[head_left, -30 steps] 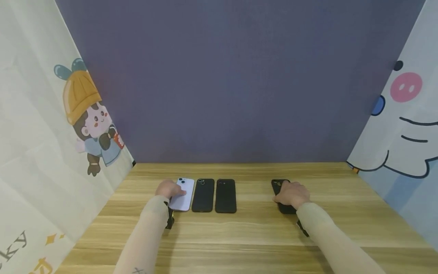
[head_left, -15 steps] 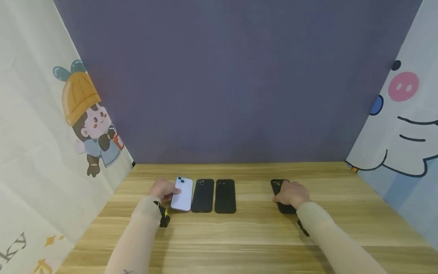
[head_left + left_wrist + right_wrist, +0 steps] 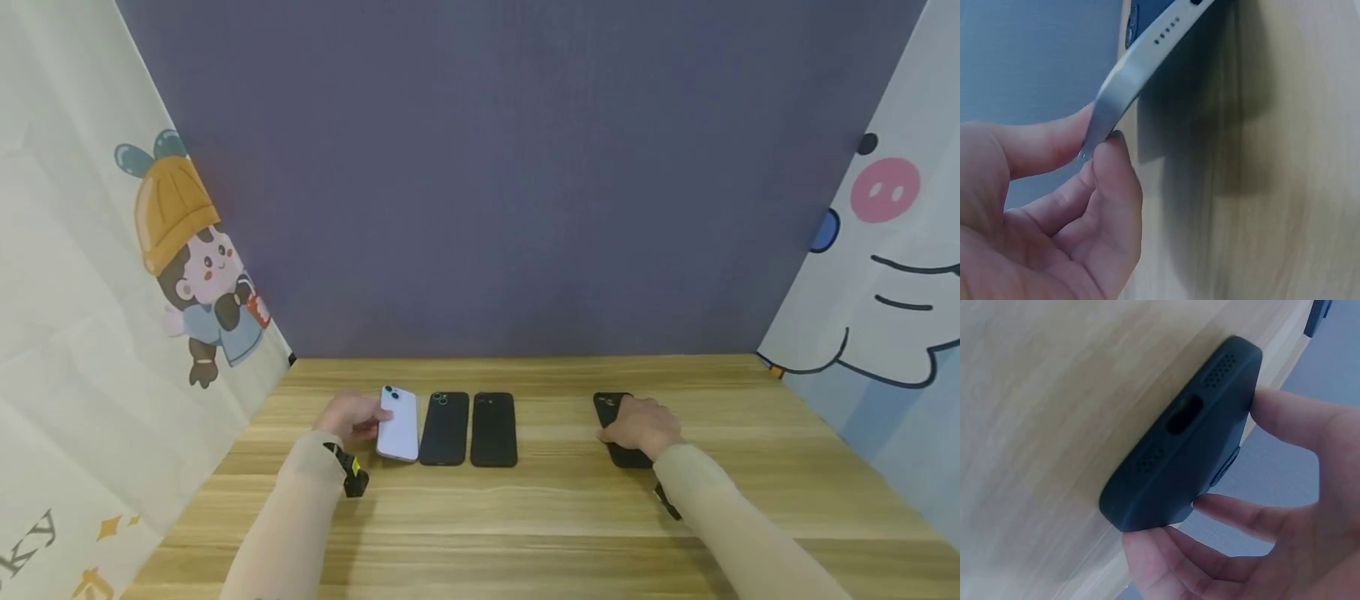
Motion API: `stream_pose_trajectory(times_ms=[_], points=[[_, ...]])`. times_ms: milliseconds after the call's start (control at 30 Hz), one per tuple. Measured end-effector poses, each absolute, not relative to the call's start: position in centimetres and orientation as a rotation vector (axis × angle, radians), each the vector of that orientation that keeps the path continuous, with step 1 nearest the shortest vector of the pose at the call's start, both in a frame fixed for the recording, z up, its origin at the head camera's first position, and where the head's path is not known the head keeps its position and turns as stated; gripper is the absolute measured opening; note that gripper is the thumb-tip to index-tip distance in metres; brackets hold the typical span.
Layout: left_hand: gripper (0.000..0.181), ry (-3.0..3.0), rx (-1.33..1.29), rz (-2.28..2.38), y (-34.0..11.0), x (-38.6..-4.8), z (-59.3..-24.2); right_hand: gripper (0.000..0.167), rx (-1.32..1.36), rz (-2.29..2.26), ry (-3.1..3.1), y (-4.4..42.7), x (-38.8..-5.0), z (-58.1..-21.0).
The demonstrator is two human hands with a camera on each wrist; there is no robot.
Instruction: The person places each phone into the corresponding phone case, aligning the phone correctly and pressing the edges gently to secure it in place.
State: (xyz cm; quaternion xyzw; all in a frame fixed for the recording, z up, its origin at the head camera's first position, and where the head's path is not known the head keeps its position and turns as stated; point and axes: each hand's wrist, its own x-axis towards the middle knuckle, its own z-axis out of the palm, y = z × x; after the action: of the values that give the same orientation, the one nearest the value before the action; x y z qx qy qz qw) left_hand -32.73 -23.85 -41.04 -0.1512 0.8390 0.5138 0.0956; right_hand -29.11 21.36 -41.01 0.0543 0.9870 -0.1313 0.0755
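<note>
A pale lavender phone (image 3: 398, 425) is at the left end of a row on the wooden table. My left hand (image 3: 351, 415) pinches its left edge between thumb and fingers. In the left wrist view the phone's bottom edge (image 3: 1129, 78) slants, its held side raised off the table. To the right, my right hand (image 3: 643, 427) spans a black phone (image 3: 1191, 465) and grips it by its two long sides. That phone lies back up on the table, partly hidden under the hand in the head view.
Two black phones, one (image 3: 445, 429) beside the lavender phone and another (image 3: 493, 430) right of it, lie flat side by side. A dark panel (image 3: 525, 183) rises behind the wooden table (image 3: 555, 517). Printed cloths hang at both sides.
My left hand has moved left and taken the lavender phone by its left edge. The phone has tilted up and shifted slightly left. My right hand stays on its black phone.
</note>
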Motion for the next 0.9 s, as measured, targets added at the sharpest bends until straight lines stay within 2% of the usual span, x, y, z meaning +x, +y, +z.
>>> stream_pose_trajectory(times_ms=[333,900], points=[[0.012,2.446,-0.321,1.641,-24.0,-32.6,-40.0,0.064,0.125,-0.451,2.978,21.7,-28.8,-41.3],[0.013,2.350,-0.192,1.726,-21.9,-31.7,-40.2,0.083,0.050,-0.548,2.986,20.9,-27.9,-41.0]])
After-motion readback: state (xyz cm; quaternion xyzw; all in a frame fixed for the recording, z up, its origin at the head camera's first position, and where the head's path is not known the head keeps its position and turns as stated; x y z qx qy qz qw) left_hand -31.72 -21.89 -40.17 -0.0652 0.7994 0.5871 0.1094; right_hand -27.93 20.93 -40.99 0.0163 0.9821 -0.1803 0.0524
